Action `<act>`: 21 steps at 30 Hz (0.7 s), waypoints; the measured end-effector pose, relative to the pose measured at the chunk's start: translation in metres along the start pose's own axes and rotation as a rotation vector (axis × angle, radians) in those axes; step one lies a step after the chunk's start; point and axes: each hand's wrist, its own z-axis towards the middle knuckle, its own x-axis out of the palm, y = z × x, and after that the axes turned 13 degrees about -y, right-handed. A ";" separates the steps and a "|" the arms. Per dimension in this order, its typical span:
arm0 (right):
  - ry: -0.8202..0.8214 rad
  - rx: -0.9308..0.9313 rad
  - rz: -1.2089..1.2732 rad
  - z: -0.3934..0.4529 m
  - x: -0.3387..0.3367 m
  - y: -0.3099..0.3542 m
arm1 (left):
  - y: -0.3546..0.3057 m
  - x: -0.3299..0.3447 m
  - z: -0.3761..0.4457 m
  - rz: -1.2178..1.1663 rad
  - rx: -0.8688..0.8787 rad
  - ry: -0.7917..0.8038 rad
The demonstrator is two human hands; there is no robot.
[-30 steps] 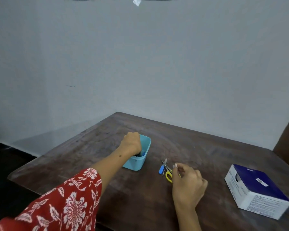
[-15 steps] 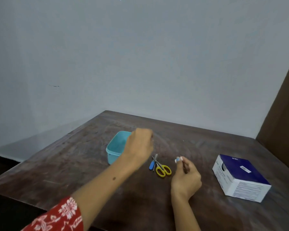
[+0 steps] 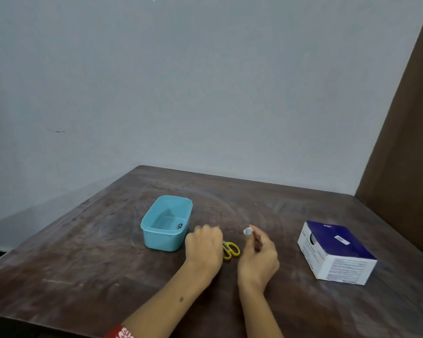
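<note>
We count 1 table (image 3: pixel 103 254), 1 blue tub (image 3: pixel 161 240) with 1 small dark thing (image 3: pixel 180 225) inside, 1 pair of yellow scissors (image 3: pixel 231 250), 1 box (image 3: pixel 337 252), 1 blue tab (image 3: pixel 248 231), and 2 hands: left hand (image 3: pixel 204 245), right hand (image 3: pixel 258 255).

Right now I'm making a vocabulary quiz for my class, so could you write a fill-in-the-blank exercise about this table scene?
1. The metal scissors on the dark wooden table have ____ handles.
2. The light blue plastic tub stands to the ____ of the left hand.
3. The right hand pinches a small white piece with a ____ centre.
4. The cardboard box has a navy top and ____ sides.
Missing words: yellow; left; blue; white.
</note>
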 end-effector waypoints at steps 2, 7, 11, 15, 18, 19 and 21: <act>0.015 0.025 0.019 0.001 0.002 -0.002 | -0.002 0.001 -0.001 -0.010 -0.009 -0.007; 0.025 0.087 0.077 0.003 0.008 -0.007 | -0.002 0.001 -0.002 -0.043 -0.008 -0.044; 0.023 0.112 0.094 0.007 0.013 -0.008 | 0.001 0.003 -0.002 -0.098 0.014 -0.067; 0.008 0.167 0.118 0.014 0.021 -0.008 | 0.006 0.006 0.006 -0.378 -0.032 -0.186; 0.014 0.178 0.119 0.020 0.031 -0.008 | 0.005 0.010 0.012 -0.720 -0.065 -0.261; 0.010 0.177 0.118 0.022 0.034 -0.007 | 0.004 0.012 0.013 -0.794 -0.070 -0.279; 0.008 0.174 0.108 0.025 0.041 -0.008 | 0.001 0.019 0.013 -0.885 -0.090 -0.312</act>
